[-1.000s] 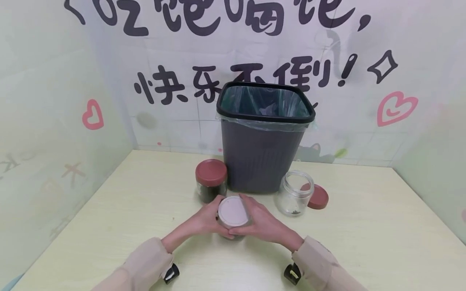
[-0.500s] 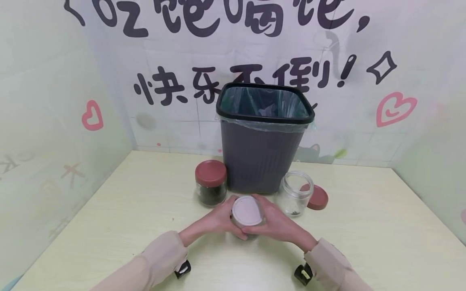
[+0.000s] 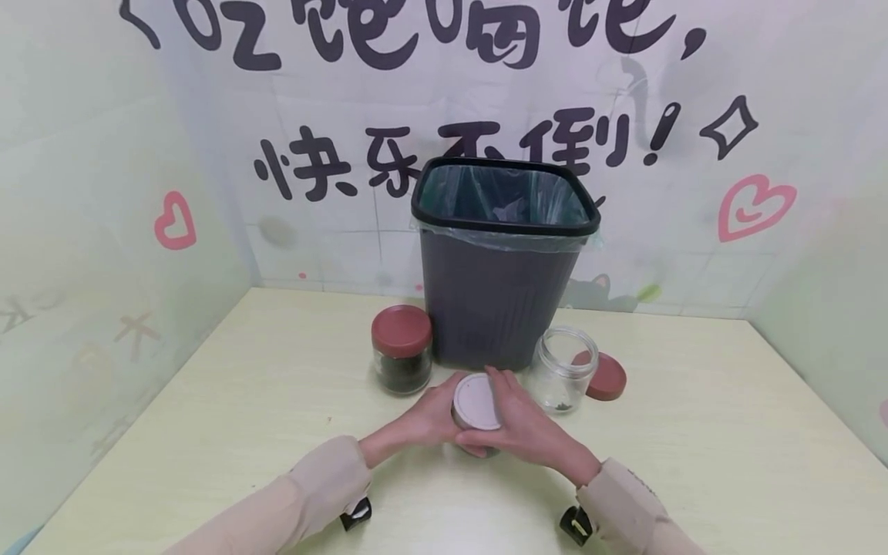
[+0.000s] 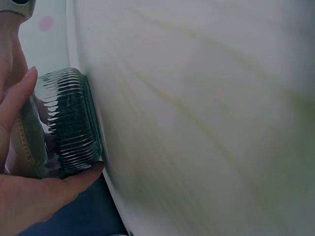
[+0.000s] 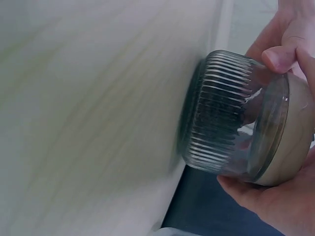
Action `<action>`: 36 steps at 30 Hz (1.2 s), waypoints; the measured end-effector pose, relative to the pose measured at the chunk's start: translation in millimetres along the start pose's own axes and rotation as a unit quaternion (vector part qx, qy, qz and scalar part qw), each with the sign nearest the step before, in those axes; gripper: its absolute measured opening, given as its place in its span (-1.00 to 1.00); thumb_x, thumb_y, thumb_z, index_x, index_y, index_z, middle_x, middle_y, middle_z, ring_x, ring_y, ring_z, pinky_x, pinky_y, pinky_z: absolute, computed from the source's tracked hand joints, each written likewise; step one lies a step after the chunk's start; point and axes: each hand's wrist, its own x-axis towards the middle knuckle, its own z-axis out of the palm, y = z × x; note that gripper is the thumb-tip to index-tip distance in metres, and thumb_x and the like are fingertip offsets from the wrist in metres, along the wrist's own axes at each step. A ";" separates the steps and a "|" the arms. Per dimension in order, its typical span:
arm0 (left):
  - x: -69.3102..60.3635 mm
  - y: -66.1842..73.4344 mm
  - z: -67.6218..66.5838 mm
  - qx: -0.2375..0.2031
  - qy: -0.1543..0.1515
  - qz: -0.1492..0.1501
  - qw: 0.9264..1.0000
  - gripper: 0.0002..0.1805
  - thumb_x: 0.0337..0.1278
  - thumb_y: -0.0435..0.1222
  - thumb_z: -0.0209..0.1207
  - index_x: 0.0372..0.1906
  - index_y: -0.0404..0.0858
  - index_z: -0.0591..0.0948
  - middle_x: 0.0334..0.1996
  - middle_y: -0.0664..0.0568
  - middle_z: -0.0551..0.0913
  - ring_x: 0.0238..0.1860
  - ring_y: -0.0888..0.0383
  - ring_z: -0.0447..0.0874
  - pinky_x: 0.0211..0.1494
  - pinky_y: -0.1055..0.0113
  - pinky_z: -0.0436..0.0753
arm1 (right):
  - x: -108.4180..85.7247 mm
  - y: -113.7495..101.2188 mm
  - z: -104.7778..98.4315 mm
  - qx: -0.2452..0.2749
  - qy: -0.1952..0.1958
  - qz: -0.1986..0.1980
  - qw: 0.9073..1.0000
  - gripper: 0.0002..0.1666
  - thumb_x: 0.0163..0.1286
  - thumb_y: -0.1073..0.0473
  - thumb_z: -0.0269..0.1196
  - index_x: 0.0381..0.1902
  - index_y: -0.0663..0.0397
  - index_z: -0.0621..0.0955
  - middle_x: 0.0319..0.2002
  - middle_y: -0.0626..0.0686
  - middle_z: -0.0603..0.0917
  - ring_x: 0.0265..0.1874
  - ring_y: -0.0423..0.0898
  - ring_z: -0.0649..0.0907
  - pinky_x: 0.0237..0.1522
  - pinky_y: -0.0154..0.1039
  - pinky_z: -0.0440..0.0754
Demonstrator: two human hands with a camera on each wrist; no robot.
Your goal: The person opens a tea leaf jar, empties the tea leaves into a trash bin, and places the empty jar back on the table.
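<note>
Both hands hold a ribbed glass jar with a pale lid at the middle of the table, in front of a bin. My left hand grips the jar's left side, fingers around the glass. From the right, my right hand curls around the lid and upper side. Dark contents show through the ribbed glass in the right wrist view. In the left wrist view the jar stands upright at the table surface; whether its base touches cannot be told.
The grey bin with a clear liner stands behind the jar. Left of it is a red-lidded jar with dark contents. To the right are an uncovered glass jar and a red lid lying on the table.
The held jar and both hands have moved to the right over the last second. The right hand's fingers now cover more of the lid's right edge. Other things have stayed put.
</note>
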 end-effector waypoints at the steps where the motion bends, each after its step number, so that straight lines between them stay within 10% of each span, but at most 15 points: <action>1: 0.4 -0.3 -0.2 -0.002 -0.003 0.001 1.000 -0.03 -0.60 -0.17 0.50 0.13 -0.32 0.30 -0.03 -0.11 0.52 -0.02 0.03 0.47 -0.02 0.19 0.44 | 0.0 0.3 0.3 -0.003 0.004 -0.003 1.000 0.05 -0.10 -0.19 0.36 0.14 0.44 0.25 -0.12 0.18 0.44 -0.26 -0.07 0.47 -0.27 -0.20 0.48; 25: 6.5 -3.6 -4.0 0.007 -0.032 0.022 0.999 -0.14 -0.69 -0.25 0.52 0.01 -0.25 0.40 -0.13 0.00 0.55 -0.10 0.10 0.48 -0.04 0.28 0.43 | 2.9 13.1 -2.4 -0.022 -0.019 -0.089 0.996 -0.23 0.04 -0.12 0.27 0.08 0.21 0.29 -0.17 0.04 0.40 -0.26 -0.14 0.44 -0.28 -0.28 0.49; 36: 4.8 -2.4 -4.8 0.012 -0.052 -0.001 0.999 -0.09 -0.60 -0.15 0.50 0.08 -0.26 0.34 -0.07 0.00 0.52 -0.05 0.09 0.47 -0.06 0.27 0.43 | 1.3 10.1 -2.6 -0.085 0.020 -0.093 0.992 0.04 -0.08 -0.40 0.22 0.14 0.28 0.31 -0.04 0.17 0.36 -0.16 -0.06 0.48 -0.16 -0.19 0.52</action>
